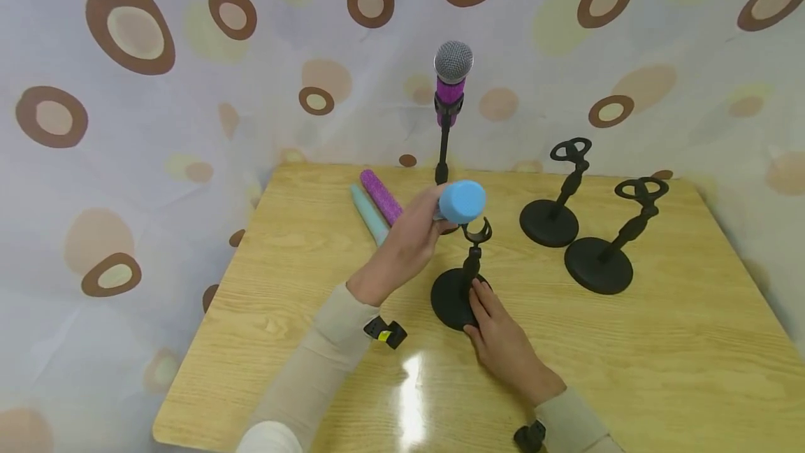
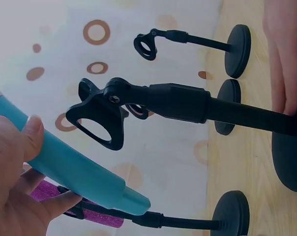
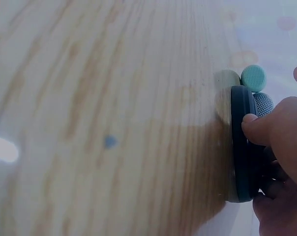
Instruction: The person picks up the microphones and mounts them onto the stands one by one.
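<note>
My left hand (image 1: pixel 411 236) grips a blue microphone (image 1: pixel 462 201) above the table. In the left wrist view the thumb and fingers wrap its smooth body, and the narrow tail end (image 2: pixel 134 200) points toward the lower right. Just beside it stands a black microphone stand (image 2: pixel 183 101) with an open clip (image 1: pixel 479 232) on top; microphone and clip are apart. My right hand (image 1: pixel 506 348) holds this stand's round base (image 1: pixel 449 299), fingers near the post and thumb at the rim (image 3: pixel 241 147).
Behind, a purple microphone (image 1: pixel 449 89) with a silver mesh head sits in another stand. A purple microphone (image 1: pixel 380 196) and a teal one (image 1: pixel 370 214) lie at left, partly hidden by my left hand. Two stands (image 1: pixel 549 222) (image 1: pixel 599 264) with bare clips are at right. A patterned wall (image 1: pixel 251 89) backs the table.
</note>
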{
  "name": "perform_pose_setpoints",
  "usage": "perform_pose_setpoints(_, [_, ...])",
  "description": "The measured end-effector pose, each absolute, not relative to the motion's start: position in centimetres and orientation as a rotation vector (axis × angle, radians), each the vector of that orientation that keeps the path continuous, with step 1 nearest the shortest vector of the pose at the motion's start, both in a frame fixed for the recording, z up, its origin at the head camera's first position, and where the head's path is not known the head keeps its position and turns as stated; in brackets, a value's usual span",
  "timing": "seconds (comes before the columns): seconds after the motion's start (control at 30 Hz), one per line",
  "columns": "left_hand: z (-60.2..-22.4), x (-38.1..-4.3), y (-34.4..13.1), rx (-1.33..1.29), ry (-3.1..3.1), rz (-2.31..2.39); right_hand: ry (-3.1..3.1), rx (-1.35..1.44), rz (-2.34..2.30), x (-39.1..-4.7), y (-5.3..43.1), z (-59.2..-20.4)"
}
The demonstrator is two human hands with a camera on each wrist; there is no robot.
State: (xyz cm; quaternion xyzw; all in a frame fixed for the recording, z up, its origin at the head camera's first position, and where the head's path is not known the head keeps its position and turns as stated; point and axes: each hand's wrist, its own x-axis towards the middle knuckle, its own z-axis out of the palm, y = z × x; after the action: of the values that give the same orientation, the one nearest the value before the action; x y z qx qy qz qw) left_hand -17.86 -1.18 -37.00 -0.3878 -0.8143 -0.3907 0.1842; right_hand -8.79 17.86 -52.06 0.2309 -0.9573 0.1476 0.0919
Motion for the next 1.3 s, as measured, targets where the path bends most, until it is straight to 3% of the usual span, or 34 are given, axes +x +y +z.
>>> perform_pose_setpoints(0.57, [-37.2, -18.5, 1.2, -1.402, -2.112, -0.977, -2.744, 0.711, 0.488, -8.9, 18.0, -52.7])
perform_pose_setpoints(1.3, [-37.6, -19.8, 0.1, -1.434, -2.487, -0.942, -2.759, 0.710, 0.427, -8.8, 17.9, -52.6])
